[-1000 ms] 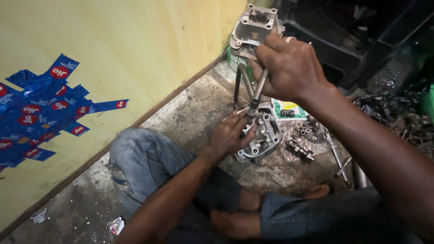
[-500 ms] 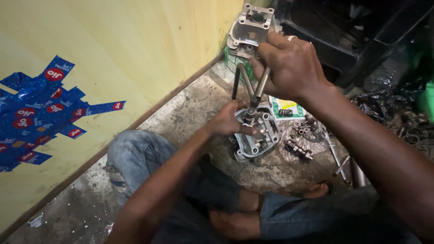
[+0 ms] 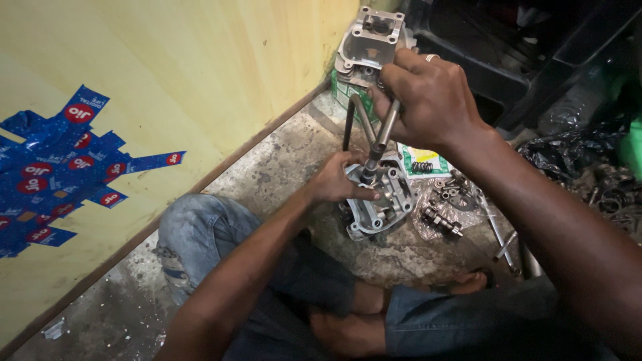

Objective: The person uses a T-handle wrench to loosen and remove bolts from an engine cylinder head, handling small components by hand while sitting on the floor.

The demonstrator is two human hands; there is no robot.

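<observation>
A yellow wall [image 3: 200, 60] runs along the left, with blue stickers [image 3: 60, 167] on it, and meets the concrete floor [image 3: 281, 167] in a corner. The person sits cross-legged in jeans [image 3: 200, 234], boxed in by dark clutter on the right, so bare floor remains only beside the wall. A second cylinder head [image 3: 371, 40] stands in the corner. The cylinder head [image 3: 381, 200] being worked on lies on the floor before the shins. The right hand [image 3: 428, 100] is clenched around a metal tool [image 3: 374, 134] pressed down into it. The left hand [image 3: 338, 180] grips its near edge. Loose small parts [image 3: 448, 207] lie just right.
</observation>
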